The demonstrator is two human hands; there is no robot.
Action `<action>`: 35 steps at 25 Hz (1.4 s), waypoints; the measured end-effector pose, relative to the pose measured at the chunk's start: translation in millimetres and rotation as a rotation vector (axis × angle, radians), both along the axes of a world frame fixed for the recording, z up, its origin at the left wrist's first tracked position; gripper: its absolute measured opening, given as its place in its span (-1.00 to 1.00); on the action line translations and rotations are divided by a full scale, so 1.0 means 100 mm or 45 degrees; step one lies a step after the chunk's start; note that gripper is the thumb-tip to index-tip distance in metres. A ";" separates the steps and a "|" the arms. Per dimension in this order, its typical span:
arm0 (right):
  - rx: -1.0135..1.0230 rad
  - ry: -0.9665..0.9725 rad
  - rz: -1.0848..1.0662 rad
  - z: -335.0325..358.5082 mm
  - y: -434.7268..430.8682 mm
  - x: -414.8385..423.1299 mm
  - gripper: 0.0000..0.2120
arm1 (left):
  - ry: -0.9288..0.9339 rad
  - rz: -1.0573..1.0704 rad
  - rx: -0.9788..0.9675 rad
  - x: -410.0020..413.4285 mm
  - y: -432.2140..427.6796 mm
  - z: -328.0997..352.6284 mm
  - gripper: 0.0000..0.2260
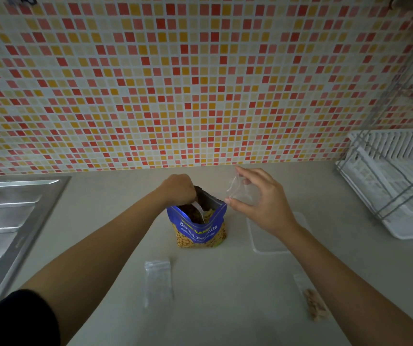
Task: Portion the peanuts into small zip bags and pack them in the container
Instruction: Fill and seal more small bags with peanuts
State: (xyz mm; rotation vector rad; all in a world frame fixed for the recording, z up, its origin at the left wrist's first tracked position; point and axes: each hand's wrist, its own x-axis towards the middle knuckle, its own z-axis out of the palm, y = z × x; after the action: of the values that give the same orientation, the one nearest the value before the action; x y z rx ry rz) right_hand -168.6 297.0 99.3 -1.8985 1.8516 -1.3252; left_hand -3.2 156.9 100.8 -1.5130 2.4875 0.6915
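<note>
Beige worktop (225, 283) under a tiled wall carried the open peanut bag (200, 232) at the centre of the frame, a clear container (262, 244) just right of it, an empty zip bag (158, 280) at lower centre and a filled zip bag (313, 303) at lower right. The left hand (179, 189) had its fingers curled round a white spoon (198, 210) dipped into the peanut bag. The right hand (262, 204) pinched a small clear bag (236, 192) beside its mouth.

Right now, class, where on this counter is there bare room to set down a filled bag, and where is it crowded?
Free: the front middle, between the empty bag and the filled bag; also the strip between the sink and the peanut bag, though the left arm crosses it. Crowded: the right, with container and rack.
</note>
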 end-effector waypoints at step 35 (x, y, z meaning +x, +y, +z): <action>0.196 0.055 0.015 -0.24 -0.25 0.47 -0.31 | 0.479 0.259 0.009 0.69 0.01 0.66 -0.77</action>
State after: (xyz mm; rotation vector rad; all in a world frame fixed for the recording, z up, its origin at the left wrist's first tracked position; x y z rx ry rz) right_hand -121.3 272.3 75.7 -1.8704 1.8994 -1.1113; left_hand 65.3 157.4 167.1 -1.7947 2.6002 1.1098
